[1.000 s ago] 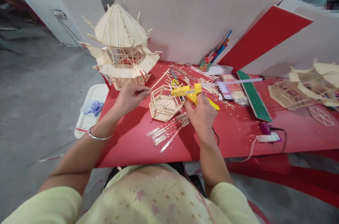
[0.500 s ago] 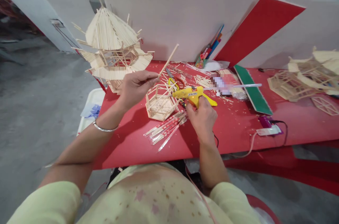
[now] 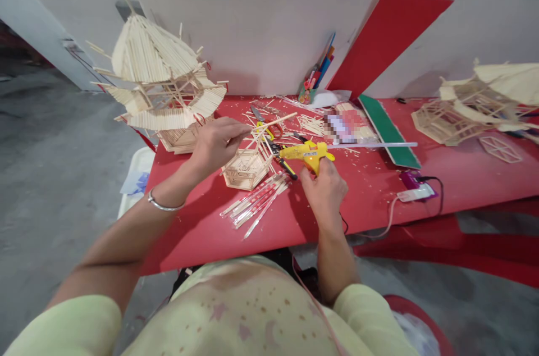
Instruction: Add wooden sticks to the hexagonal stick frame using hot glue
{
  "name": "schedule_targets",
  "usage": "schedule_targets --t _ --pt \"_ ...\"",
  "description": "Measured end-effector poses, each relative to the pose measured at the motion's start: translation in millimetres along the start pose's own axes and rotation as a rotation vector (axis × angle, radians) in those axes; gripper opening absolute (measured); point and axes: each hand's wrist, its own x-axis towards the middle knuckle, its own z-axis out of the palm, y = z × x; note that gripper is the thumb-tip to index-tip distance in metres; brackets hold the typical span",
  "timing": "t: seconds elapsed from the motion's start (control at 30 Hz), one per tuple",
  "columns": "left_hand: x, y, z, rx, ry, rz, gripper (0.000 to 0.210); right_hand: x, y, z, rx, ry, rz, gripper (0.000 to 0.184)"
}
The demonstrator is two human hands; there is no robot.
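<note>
My left hand (image 3: 221,141) pinches a thin wooden stick (image 3: 275,122) that points to the right, nearly level. A yellow hot glue gun (image 3: 309,155) is gripped in my right hand (image 3: 323,190), its nozzle facing left and a long clear glue stick (image 3: 370,145) jutting from its back. Below the left hand sits a small hexagonal stick frame (image 3: 245,169) on the red table, partly covered by that hand. Packets of chopsticks (image 3: 256,201) lie just in front of the frame. Between frame and glue gun are black-and-yellow pliers (image 3: 287,167).
A tall stick pagoda (image 3: 162,86) stands at the back left. Scissors (image 3: 265,123), loose sticks (image 3: 311,123) and a pen holder (image 3: 306,93) are behind the hands. Rightward lie a green board (image 3: 389,134), a power strip (image 3: 416,193) and another stick model (image 3: 455,114).
The stick in my left hand has swung from steeply upright down to nearly level. The glue gun stays in my right hand, slightly lower. The view has shifted a little to the right.
</note>
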Motion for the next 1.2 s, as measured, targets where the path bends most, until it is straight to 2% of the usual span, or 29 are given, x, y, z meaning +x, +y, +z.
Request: schedule_targets --t 0.1,0.33,0.7,0.83,0.97,1.2 --pt "0.1 -1.7 1.7 0.179 -0.071 0.085 0.027 -0.2 1.5 2.5 0.005 0.006 0.005 0.035" --pt "-2.7 -0.5 3.5 0.497 -0.169 0.153 0.032 1.0 2.8 3.9 0.026 0.013 -0.013 0.035" --pt "-3.2 2.3 1.5 0.606 -0.231 0.124 0.033 1.4 5.4 8.0 0.057 -0.023 0.005 0.035" --pt "-3.5 4.1 1.3 0.551 -0.211 0.039 0.030 -0.3 4.6 9.7 0.065 0.002 0.008 0.033" --pt "4.3 7.8 -2.4 0.394 -0.193 -0.133 0.024 0.4 -7.1 7.9 0.127 0.061 -0.027 0.029" --pt "24.9 15.4 -22.8 -0.130 -0.459 -0.547 0.023 12.6 -41.5 0.1 0.235 0.242 -0.135 0.027"
